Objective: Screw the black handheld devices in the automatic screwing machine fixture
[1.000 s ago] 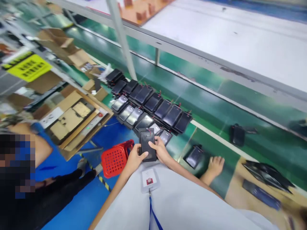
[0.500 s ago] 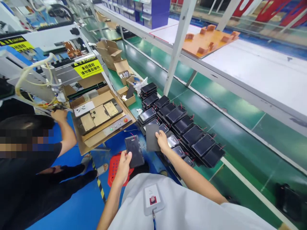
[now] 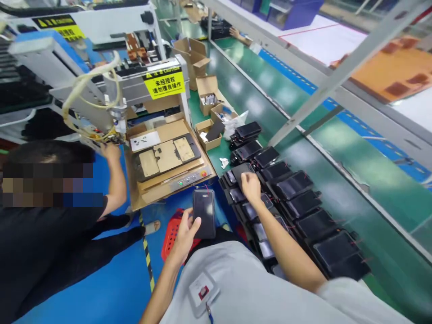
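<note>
My left hand grips a flat black rectangular device by its lower left side. Its glossy face is turned up, and a small light slot and a red wire show near its top end. My right hand is closed on the edge of a dark grey flat sheet, over the rows of devices on the green surface. Beneath that hand lie glossy-faced devices. To their right are stacked black devices with thin red wires.
Left of me a co-worker's hand is at a machine with a yellow caution sign. A dark fixture plate lies on its bed. Small cardboard boxes stand beyond; a red basket sits below. A metal shelf post rises at right.
My right hand has carried the grey sheet away from the left hand, over the rows of devices. The device in my left hand now stands straighter, glossy face up. The view has swung right.
</note>
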A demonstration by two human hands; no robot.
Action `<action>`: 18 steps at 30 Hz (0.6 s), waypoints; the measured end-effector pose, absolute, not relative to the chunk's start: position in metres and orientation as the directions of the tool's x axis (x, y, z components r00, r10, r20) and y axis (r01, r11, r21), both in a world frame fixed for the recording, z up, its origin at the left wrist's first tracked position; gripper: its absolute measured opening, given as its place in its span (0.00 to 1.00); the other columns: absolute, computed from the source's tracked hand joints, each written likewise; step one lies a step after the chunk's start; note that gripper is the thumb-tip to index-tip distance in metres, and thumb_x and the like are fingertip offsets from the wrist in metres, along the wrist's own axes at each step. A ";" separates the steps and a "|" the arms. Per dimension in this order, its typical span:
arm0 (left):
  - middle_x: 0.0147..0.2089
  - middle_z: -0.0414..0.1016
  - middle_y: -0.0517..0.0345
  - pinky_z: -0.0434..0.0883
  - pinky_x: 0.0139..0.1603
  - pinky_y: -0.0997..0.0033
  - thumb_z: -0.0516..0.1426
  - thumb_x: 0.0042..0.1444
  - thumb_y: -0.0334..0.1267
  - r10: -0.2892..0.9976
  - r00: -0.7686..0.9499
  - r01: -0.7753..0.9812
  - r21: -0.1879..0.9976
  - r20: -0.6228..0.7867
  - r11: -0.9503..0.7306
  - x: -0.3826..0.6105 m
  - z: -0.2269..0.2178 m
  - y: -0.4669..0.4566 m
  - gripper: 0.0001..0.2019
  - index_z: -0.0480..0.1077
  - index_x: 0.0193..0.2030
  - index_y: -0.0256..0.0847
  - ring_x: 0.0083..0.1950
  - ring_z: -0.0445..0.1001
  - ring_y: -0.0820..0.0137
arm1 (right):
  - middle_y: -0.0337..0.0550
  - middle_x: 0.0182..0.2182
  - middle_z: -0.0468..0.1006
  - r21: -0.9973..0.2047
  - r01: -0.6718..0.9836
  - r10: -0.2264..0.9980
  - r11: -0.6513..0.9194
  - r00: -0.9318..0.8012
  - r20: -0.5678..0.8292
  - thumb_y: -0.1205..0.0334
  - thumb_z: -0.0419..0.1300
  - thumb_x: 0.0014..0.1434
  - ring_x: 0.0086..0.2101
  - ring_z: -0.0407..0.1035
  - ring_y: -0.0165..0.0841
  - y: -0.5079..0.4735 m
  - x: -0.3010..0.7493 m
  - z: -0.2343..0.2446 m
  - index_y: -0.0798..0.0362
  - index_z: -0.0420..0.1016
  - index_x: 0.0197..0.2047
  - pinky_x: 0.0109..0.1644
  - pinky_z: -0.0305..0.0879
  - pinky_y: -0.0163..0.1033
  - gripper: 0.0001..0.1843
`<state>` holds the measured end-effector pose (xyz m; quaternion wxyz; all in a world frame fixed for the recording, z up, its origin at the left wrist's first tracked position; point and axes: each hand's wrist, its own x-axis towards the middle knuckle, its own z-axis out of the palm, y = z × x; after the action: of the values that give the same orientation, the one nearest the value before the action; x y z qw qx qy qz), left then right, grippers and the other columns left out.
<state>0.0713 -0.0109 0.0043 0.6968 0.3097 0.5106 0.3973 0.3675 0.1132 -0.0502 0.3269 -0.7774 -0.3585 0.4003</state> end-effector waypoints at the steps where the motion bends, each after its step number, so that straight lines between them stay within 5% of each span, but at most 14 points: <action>1: 0.59 0.79 0.46 0.75 0.62 0.53 0.64 0.65 0.51 0.873 0.169 -0.257 0.834 -0.458 0.488 0.069 0.005 -0.006 0.24 0.67 0.62 0.45 0.60 0.78 0.56 | 0.64 0.52 0.81 -0.796 0.275 0.831 -0.539 0.330 -0.448 0.39 0.54 0.69 0.58 0.72 0.53 0.108 0.350 -0.045 0.57 0.81 0.49 0.60 0.69 0.52 0.29; 3: 0.60 0.79 0.46 0.75 0.62 0.53 0.64 0.65 0.50 0.875 0.175 -0.285 0.827 -0.452 0.484 0.065 0.005 0.002 0.24 0.65 0.63 0.45 0.60 0.78 0.57 | 0.60 0.38 0.84 -0.782 0.141 0.792 -0.607 0.028 -0.609 0.26 0.48 0.67 0.43 0.80 0.49 0.101 0.311 -0.036 0.56 0.82 0.39 0.46 0.76 0.49 0.40; 5: 0.60 0.79 0.45 0.75 0.61 0.52 0.63 0.66 0.50 0.877 0.172 -0.296 0.826 -0.449 0.481 0.063 0.004 0.010 0.24 0.65 0.63 0.45 0.60 0.79 0.56 | 0.55 0.34 0.84 -0.719 -0.067 0.704 -0.692 -0.286 -0.650 0.22 0.45 0.65 0.35 0.80 0.42 0.103 0.277 -0.030 0.55 0.80 0.37 0.38 0.76 0.43 0.43; 8: 0.59 0.80 0.44 0.75 0.61 0.52 0.64 0.65 0.50 0.878 0.155 -0.295 0.827 -0.453 0.479 0.057 -0.001 0.020 0.25 0.64 0.64 0.44 0.60 0.79 0.55 | 0.48 0.35 0.84 -0.702 -0.258 0.738 -0.664 -0.377 -0.560 0.34 0.60 0.64 0.33 0.78 0.35 0.126 0.240 -0.025 0.54 0.80 0.40 0.35 0.74 0.36 0.28; 11: 0.62 0.78 0.44 0.74 0.64 0.53 0.67 0.62 0.47 0.896 0.104 -0.302 0.845 -0.432 0.442 0.043 -0.008 0.035 0.31 0.62 0.67 0.45 0.64 0.76 0.55 | 0.43 0.35 0.83 -0.780 -0.215 0.793 -0.587 -0.343 -0.503 0.48 0.70 0.58 0.31 0.75 0.31 0.172 0.213 -0.024 0.53 0.81 0.43 0.30 0.70 0.31 0.17; 14: 0.64 0.77 0.43 0.73 0.66 0.51 0.66 0.61 0.48 0.921 -0.051 -0.241 0.900 -0.385 0.363 0.016 -0.020 0.068 0.33 0.61 0.69 0.44 0.65 0.76 0.55 | 0.44 0.34 0.82 -0.832 -0.109 0.775 -0.543 -0.448 -0.447 0.51 0.68 0.58 0.29 0.73 0.32 0.236 0.174 -0.022 0.55 0.81 0.41 0.28 0.69 0.33 0.15; 18: 0.67 0.74 0.44 0.70 0.68 0.51 0.63 0.62 0.50 0.897 -0.311 -0.083 0.949 -0.314 0.304 -0.039 -0.044 0.142 0.32 0.63 0.69 0.44 0.67 0.74 0.55 | 0.45 0.40 0.84 -0.922 0.042 0.753 -0.386 -0.562 -0.341 0.58 0.67 0.57 0.38 0.76 0.35 0.329 0.096 -0.027 0.56 0.82 0.43 0.43 0.74 0.37 0.12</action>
<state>-0.0394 0.1423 -0.0438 0.4933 0.3182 0.6391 0.4968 0.0956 0.3288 -0.0266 0.2434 -0.3997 -0.4978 0.7302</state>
